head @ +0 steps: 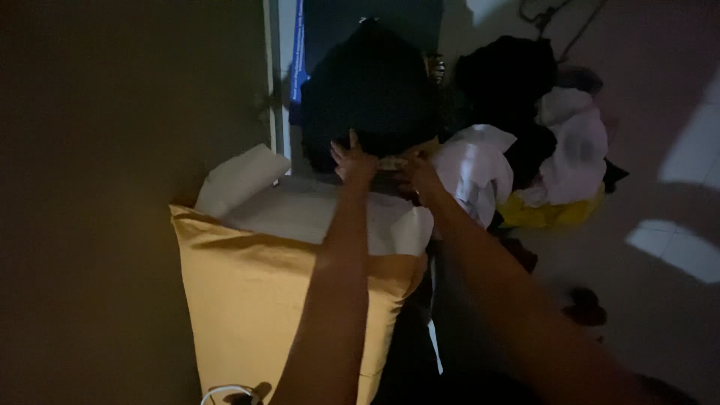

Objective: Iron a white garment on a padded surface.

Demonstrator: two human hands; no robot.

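Above the yellow pillow [247, 300], left hand [352, 161] and right hand [416, 172] (close together) gripping a black garment [371, 90]

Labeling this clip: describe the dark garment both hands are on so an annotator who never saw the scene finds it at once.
Start at the big yellow cushion against the wall, with white folded cloth on top. Just beyond its far edge, the left hand and right hand meet on the dark garment. It is the large black mound nearest the wall, apart from the white and yellow clothes pile to the right.
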